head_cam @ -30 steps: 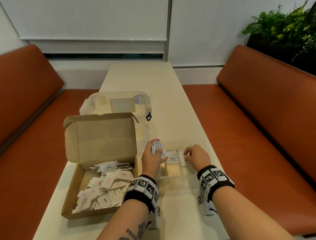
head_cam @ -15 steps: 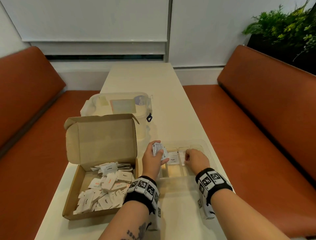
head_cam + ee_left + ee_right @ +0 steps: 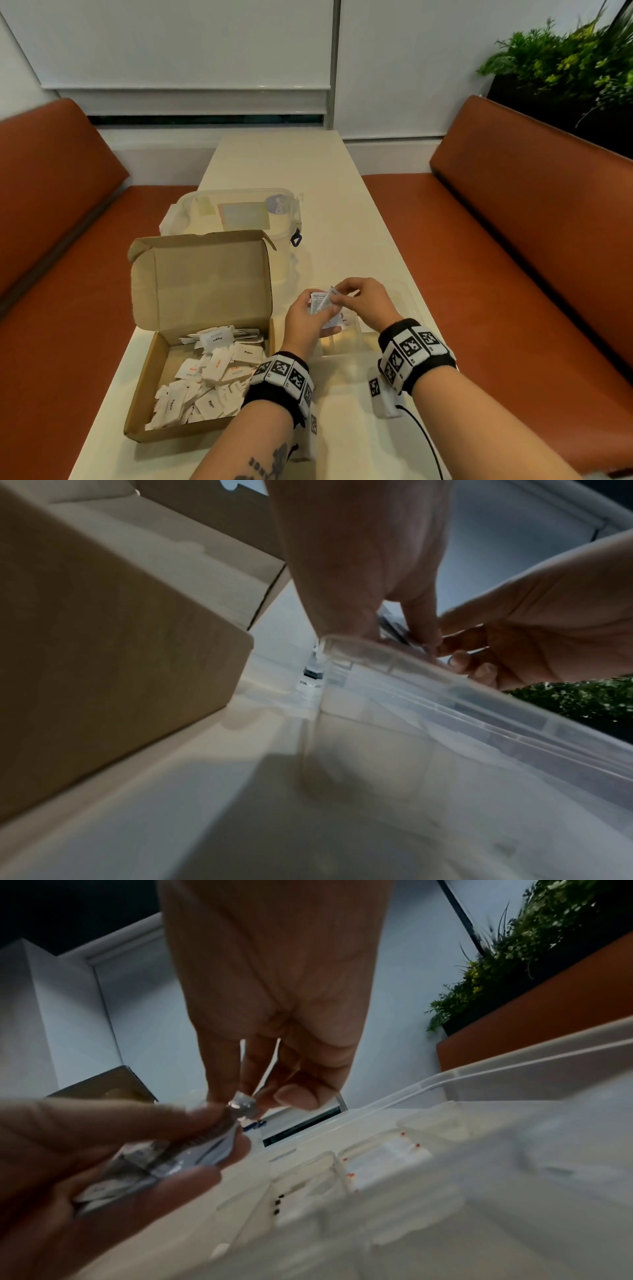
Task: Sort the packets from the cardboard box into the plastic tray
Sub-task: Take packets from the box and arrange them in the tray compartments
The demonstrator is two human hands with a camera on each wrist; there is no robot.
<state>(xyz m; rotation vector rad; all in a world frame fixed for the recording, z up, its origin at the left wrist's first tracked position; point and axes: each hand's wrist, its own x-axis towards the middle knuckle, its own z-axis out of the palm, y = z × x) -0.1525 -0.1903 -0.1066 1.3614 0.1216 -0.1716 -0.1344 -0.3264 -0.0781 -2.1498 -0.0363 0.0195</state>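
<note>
Packets sit stacked in the left hand above the plastic tray — right hand fingers pinch the top one, likely for sorting.

Your cream table carries three things. Cardboard box, lid raised, sits at your near left edge. Clear plastic tray lies just beside it, toward the right edge. A lidded clear container stands behind the box.

Small stack of white packets pinched in the left hand, open cardboard box of loose packets left of it, clear plastic tray beneath both hands
</note>
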